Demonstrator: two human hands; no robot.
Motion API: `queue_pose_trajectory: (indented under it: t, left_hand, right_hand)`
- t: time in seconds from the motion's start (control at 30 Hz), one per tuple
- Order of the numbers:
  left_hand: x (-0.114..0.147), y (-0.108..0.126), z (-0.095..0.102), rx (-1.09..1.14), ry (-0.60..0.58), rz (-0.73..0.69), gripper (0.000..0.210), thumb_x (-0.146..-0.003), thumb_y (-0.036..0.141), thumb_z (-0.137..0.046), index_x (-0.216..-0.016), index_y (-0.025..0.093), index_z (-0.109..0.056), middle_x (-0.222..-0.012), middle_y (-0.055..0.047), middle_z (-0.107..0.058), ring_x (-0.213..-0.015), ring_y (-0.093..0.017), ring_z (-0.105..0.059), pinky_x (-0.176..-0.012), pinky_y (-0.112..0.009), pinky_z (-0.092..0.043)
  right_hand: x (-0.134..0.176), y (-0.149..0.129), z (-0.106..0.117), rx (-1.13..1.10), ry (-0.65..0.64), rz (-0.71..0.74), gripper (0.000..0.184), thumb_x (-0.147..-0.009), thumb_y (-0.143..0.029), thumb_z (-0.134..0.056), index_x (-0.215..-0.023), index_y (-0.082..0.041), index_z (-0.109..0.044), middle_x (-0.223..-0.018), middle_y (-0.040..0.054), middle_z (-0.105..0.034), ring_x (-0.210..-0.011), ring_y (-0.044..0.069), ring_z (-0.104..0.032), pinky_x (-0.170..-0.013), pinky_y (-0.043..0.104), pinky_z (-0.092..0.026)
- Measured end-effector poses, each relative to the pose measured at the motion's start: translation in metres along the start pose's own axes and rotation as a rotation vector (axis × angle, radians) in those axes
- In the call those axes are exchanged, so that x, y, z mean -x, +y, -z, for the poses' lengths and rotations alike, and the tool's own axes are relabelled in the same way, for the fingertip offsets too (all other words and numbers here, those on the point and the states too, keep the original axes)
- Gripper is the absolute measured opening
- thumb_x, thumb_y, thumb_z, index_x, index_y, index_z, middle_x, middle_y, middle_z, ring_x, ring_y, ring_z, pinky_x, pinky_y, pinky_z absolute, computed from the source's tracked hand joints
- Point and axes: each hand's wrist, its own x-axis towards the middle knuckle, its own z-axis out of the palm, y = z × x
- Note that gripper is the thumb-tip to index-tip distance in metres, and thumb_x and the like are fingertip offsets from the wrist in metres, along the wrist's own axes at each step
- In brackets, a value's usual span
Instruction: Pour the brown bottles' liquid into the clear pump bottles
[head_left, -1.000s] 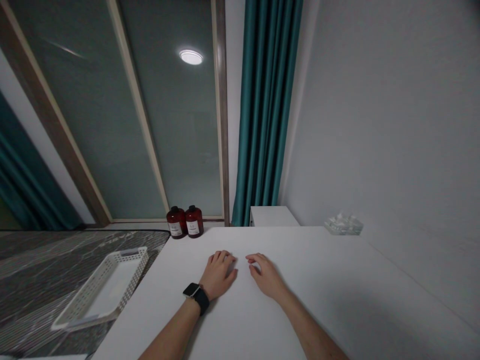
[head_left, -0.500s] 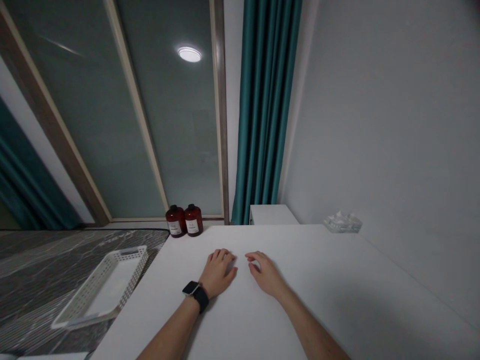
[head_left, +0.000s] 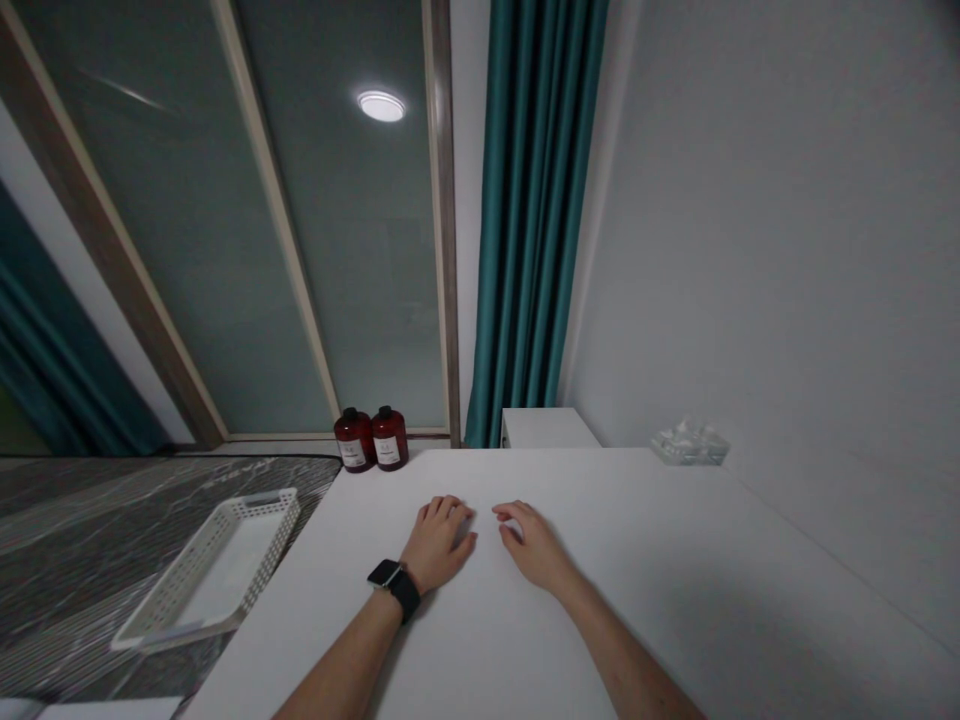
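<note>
Both of my hands rest on a white table (head_left: 480, 640), a short gap between them. My left hand (head_left: 439, 541) lies palm down with its thumb apart from its fingers, holding nothing. A black smartwatch (head_left: 395, 588) is strapped to that wrist. Turned partly on its side, my right hand (head_left: 531, 545) has loosely curved fingers, with the thumb apart from them and nothing between. Past the left hand, at the table's far left corner, two dark red bottles (head_left: 389, 440) with black caps and white labels stand side by side.
A white perforated basket (head_left: 247, 560) sits left of the table on a grey patterned surface (head_left: 60, 560). A clear tissue box (head_left: 690, 445) is at the far right by the wall. Behind the table are a white cabinet (head_left: 547, 427), a teal curtain (head_left: 532, 230) and glass sliding doors (head_left: 367, 270).
</note>
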Motion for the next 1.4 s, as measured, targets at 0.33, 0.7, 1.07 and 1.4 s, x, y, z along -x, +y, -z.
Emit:
queue_pose_trajectory:
  t: [0.33, 0.7, 1.07, 1.4]
  left_hand:
    - [0.002, 0.005, 0.002, 0.051, 0.020, -0.022, 0.021, -0.089, 0.023, -0.055, -0.109, 0.023, -0.061, -0.113, -0.007, -0.061, -0.109, -0.027, -0.052, -0.095, -0.042, -0.041]
    - [0.001, 0.045, 0.013, 0.127, -0.123, -0.047, 0.018, -0.090, 0.026, -0.051, -0.105, 0.023, -0.061, -0.109, -0.006, -0.066, -0.105, -0.026, -0.057, -0.090, -0.039, -0.043]
    - [-0.084, 0.111, -0.012, 0.057, -0.320, -0.111, 0.028, -0.086, 0.034, -0.052, -0.109, 0.022, -0.061, -0.110, -0.007, -0.068, -0.108, -0.030, -0.059, -0.088, -0.042, -0.043]
    - [-0.180, 0.184, -0.076, 0.127, -0.234, -0.035, 0.040, -0.087, 0.034, -0.051, -0.126, 0.021, -0.052, -0.103, -0.006, -0.070, -0.103, -0.026, -0.064, -0.089, -0.037, -0.044]
  right_hand:
    - [-0.001, -0.003, 0.001, -0.029, -0.015, -0.014, 0.029, -0.082, -0.009, -0.051, -0.105, -0.018, -0.067, -0.099, 0.0078, -0.068, -0.097, 0.022, -0.062, -0.091, 0.038, -0.048]
    - [0.007, -0.006, 0.017, -0.141, -0.013, -0.082, 0.028, -0.083, -0.012, -0.053, -0.107, -0.020, -0.066, -0.096, 0.0056, -0.071, -0.091, 0.019, -0.066, -0.083, 0.032, -0.053]
    - [-0.001, 0.061, 0.111, -0.101, 0.195, -0.171, 0.025, -0.082, -0.019, -0.056, -0.106, -0.021, -0.066, -0.091, 0.0027, -0.072, -0.088, 0.017, -0.067, -0.087, 0.031, -0.052]
    - [0.027, 0.179, 0.236, 0.187, 0.585, -0.306, 0.029, -0.085, -0.026, -0.044, -0.103, -0.020, -0.066, -0.097, 0.0097, -0.069, -0.087, 0.022, -0.066, -0.074, 0.035, -0.056]
